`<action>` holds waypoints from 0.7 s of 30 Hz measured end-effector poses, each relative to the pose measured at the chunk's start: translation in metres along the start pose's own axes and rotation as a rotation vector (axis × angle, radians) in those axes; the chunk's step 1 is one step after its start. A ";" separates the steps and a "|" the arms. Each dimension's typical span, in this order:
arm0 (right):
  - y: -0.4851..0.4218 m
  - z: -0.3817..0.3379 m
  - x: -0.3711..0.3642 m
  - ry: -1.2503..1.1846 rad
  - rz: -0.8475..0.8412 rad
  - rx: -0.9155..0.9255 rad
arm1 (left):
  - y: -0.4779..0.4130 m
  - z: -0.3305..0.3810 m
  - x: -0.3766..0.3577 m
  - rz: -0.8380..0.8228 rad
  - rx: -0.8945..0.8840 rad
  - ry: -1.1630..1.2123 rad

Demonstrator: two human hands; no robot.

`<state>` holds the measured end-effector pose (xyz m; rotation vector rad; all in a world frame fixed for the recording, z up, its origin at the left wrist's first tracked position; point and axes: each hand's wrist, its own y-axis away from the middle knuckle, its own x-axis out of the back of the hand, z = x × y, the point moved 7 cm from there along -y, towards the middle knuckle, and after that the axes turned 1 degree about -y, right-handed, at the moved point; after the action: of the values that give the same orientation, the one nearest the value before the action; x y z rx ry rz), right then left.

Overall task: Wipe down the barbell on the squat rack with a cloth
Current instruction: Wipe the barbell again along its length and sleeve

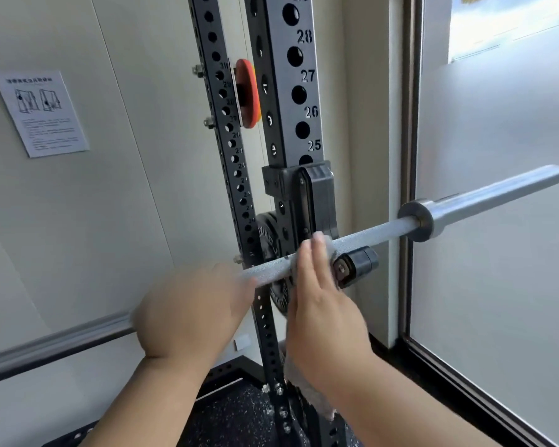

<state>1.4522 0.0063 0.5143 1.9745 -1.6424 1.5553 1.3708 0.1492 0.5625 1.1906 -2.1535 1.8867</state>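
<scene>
Grey cloth (pixel 329 253) covers the bar (pixel 368 233) under my flat right hand (pixel 323 304); left hand (pixel 191 311) is blurred, grip unclear. Midway, I judge; sleeve (pixel 497 195) remains.

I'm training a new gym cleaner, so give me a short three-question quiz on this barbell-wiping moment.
1. Multiple choice: which hand presses the cloth against the barbell? A) left B) right C) both
2. True or false: the barbell's sleeve is loaded with a plate.
3. Fill in: the lowest number readable on the near upright, just above the hook, is ___.

Key
1. B: the right hand lies flat on the cloth.
2. False: the sleeve is bare.
3. 25
</scene>
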 end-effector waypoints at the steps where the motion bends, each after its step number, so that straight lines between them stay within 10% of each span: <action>1: 0.005 -0.009 -0.004 0.001 0.006 0.086 | -0.001 0.001 0.000 -0.020 0.002 0.007; 21: -0.052 0.087 0.124 -0.376 0.355 0.207 | -0.052 0.080 -0.014 -0.366 -0.061 0.026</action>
<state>1.5290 -0.1101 0.5929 2.2940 -2.1553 1.5928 1.4449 0.0888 0.5781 1.4213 -1.8103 1.6601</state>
